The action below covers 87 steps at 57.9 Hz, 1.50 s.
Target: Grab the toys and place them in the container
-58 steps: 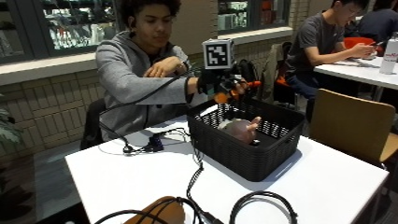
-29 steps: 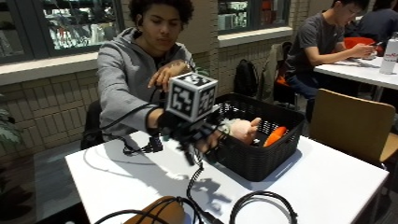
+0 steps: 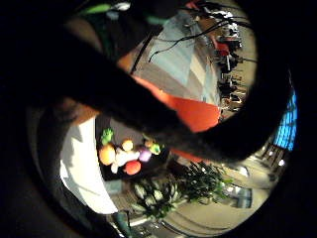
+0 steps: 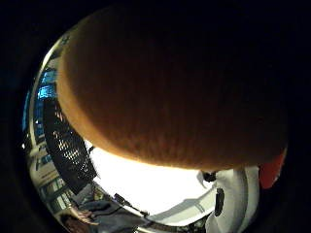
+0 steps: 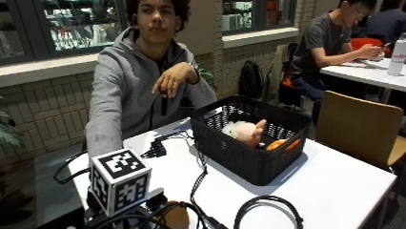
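Observation:
A black basket (image 5: 254,160) stands on the white table (image 5: 336,191), holding a pale plush toy (image 5: 244,131) and an orange toy (image 5: 279,144). My gloved right hand (image 5: 149,210) is low at the table's near left corner, mostly hidden. It is on an orange-brown toy (image 5: 172,215), which fills the thumb side palm view (image 4: 170,87). Black gloved fingers (image 3: 124,94) curl across the little finger side view. Beyond them, several small coloured toys (image 3: 126,158) lie on a dark surface. The basket (image 4: 65,145) shows beside the orange-brown toy.
Black cables (image 5: 260,210) loop over the table's near side, and a black adapter (image 5: 157,149) lies left of the basket. The person's bare left hand (image 5: 170,78) is raised at the chest. A wooden chair (image 5: 361,126) stands to the right.
The gloved hand has left the basket and come down to the near left corner, onto the orange-brown toy. The orange toy it carried now lies in the basket.

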Each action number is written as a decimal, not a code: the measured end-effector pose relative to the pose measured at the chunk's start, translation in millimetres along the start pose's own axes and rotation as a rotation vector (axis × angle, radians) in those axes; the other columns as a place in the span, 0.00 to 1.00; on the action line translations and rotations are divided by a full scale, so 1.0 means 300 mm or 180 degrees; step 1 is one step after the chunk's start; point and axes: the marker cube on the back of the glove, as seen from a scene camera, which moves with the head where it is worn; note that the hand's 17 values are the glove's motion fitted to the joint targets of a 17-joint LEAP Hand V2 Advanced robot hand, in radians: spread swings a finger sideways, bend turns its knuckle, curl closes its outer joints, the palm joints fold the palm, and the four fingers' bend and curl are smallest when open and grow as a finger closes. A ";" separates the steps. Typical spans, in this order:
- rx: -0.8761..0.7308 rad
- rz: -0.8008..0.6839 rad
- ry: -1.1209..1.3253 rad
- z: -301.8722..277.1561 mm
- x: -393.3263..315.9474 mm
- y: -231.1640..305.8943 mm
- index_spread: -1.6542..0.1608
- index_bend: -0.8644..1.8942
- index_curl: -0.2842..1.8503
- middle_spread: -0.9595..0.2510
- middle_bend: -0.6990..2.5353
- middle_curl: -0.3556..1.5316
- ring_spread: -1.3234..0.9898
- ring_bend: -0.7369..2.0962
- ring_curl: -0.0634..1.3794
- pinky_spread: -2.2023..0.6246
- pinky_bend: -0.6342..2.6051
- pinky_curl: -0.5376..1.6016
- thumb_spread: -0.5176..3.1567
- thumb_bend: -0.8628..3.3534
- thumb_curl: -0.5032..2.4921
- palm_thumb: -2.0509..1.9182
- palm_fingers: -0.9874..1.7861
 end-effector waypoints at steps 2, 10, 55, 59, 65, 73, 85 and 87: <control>0.0058 -0.0003 0.0013 -0.002 -0.011 0.001 0.75 0.36 0.23 0.82 0.29 0.42 0.56 0.33 0.27 0.81 0.43 0.39 0.50 0.21 0.30 0.60 0.31; 0.0382 -0.0255 0.0114 -0.077 -0.093 0.028 0.75 0.37 0.25 0.76 0.32 0.46 0.51 0.47 0.34 0.79 0.42 0.37 0.55 0.25 0.32 0.66 0.54; 0.1378 -0.2155 0.0912 -0.753 -1.179 0.330 0.75 0.34 0.31 0.73 0.30 0.55 0.48 0.38 0.43 0.78 0.50 0.43 0.52 0.21 0.33 0.63 0.21; 0.1275 -0.2087 0.0878 -0.728 -1.121 0.335 0.76 0.33 0.28 0.74 0.28 0.53 0.50 0.34 0.39 0.79 0.49 0.43 0.51 0.20 0.32 0.61 0.22; 0.1176 -0.1850 0.1086 -0.686 -0.966 0.328 0.76 0.34 0.26 0.76 0.26 0.49 0.51 0.32 0.36 0.79 0.47 0.42 0.51 0.20 0.31 0.61 0.26; 0.0974 -0.1653 0.1155 -0.597 -0.727 0.379 0.76 0.35 0.25 0.77 0.26 0.47 0.52 0.33 0.35 0.79 0.46 0.41 0.53 0.21 0.31 0.62 0.30; 0.0795 -0.1160 0.0658 -0.476 -0.411 0.590 0.75 0.37 0.25 0.78 0.26 0.43 0.52 0.32 0.34 0.80 0.45 0.41 0.55 0.21 0.29 0.62 0.32; 0.0808 -0.1018 0.0482 -0.464 -0.361 0.611 0.75 0.37 0.25 0.78 0.26 0.43 0.52 0.32 0.33 0.80 0.45 0.41 0.56 0.21 0.29 0.62 0.32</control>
